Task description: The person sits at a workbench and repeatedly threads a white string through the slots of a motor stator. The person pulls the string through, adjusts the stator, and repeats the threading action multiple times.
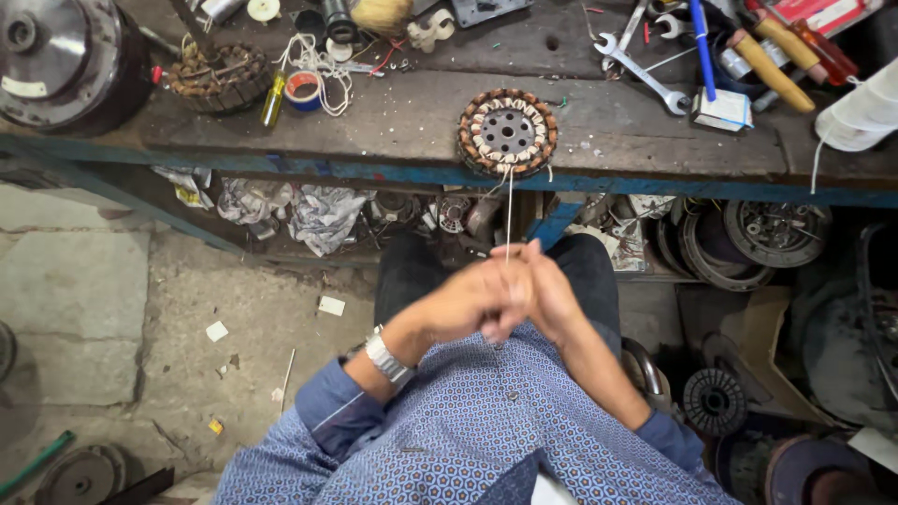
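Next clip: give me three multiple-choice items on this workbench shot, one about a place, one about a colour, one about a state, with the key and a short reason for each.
1. Where does the round wound stator lie?
A. On the floor
B. At the front edge of the workbench
C. On the person's lap

2. What colour is the person's patterned shirt?
A. Blue
B. Red
C. White

3. How does the white string stand?
A. Coiled on the floor
B. Lying slack across the bench
C. Stretched from the stator down to the hands

Key:
1 B, it sits just above the bench's blue front rail.
2 A, the fabric is blue with small dots.
3 C, it runs straight to where the left hand and right hand meet and pinch it.
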